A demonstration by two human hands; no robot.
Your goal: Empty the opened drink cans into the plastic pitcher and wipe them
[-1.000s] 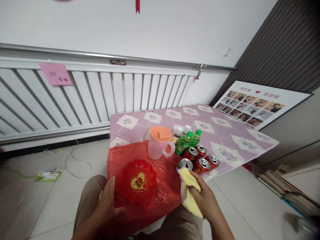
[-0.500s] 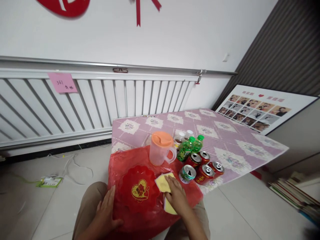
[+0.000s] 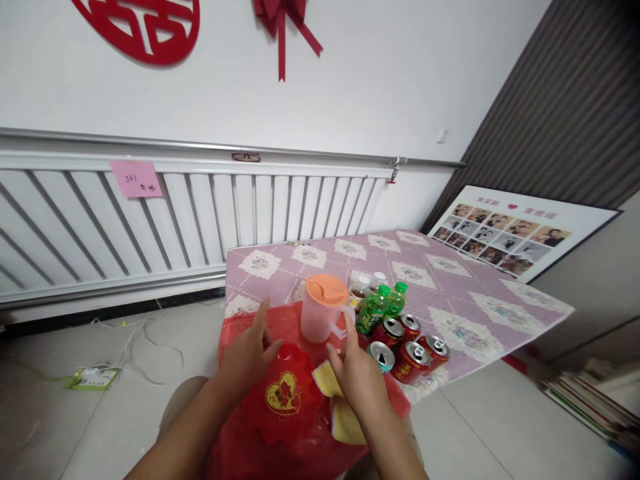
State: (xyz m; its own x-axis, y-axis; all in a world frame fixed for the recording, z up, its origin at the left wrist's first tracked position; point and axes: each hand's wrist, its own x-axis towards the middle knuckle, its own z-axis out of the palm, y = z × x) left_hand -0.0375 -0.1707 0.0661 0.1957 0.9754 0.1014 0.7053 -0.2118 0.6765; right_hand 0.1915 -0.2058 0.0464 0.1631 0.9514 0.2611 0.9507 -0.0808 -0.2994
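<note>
A translucent plastic jug (image 3: 316,325) with an orange lid (image 3: 327,290) stands upright on the red plastic sheet (image 3: 235,427). My left hand (image 3: 254,352) hovers to the jug's left, thumb and forefinger apart, holding nothing. On the other side, my right hand (image 3: 354,367) is by the jug's handle, forefinger stretched out and thumb apart; whether it touches the handle I cannot tell. Beneath that hand lies a folded yellow cloth (image 3: 347,421), partly hidden. A red scalloped tray (image 3: 285,417) with a gold heart print lies in front, partly covered by my left hand and forearm.
Right of the jug stand several red cans (image 3: 413,360), a green can (image 3: 381,355), green-capped bottles (image 3: 373,312) and white-capped bottles (image 3: 360,285). A flowered tablecloth (image 3: 370,263) covers the table, with a radiator (image 3: 280,207) behind. Books (image 3: 585,407) are stacked at the right.
My right hand has let go of the yellow cloth and moved up towards the jug's handle. My left hand has risen from the sheet's left edge towards the jug. The view has tilted up slightly.
</note>
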